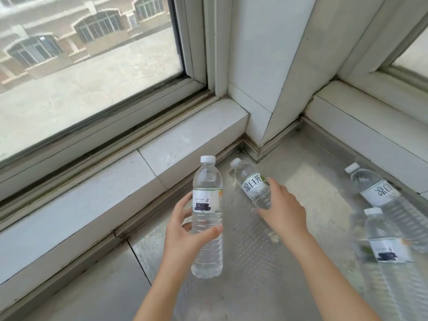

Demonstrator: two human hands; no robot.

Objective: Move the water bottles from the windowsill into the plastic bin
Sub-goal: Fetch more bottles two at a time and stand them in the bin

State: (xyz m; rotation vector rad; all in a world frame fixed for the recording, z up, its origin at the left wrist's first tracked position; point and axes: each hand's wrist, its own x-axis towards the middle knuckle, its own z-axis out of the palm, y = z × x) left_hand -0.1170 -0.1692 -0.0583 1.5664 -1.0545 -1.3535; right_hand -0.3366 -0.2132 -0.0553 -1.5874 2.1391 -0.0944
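My left hand (185, 230) grips a clear water bottle (207, 205) with a white cap and white label, held upright above the metal windowsill (312, 181). My right hand (281, 208) wraps around the lower half of a second bottle (251, 181) with a white label, tilted with its cap toward the corner. Two more bottles stand on the sill at the right: one further back (379, 193) and one nearer (384, 239). The plastic bin is not in view.
A raised white ledge (115, 181) runs below the left window (81, 66). A white corner pillar (266, 77) stands behind the bottles. Another ledge (370, 126) and window frame close off the right side.
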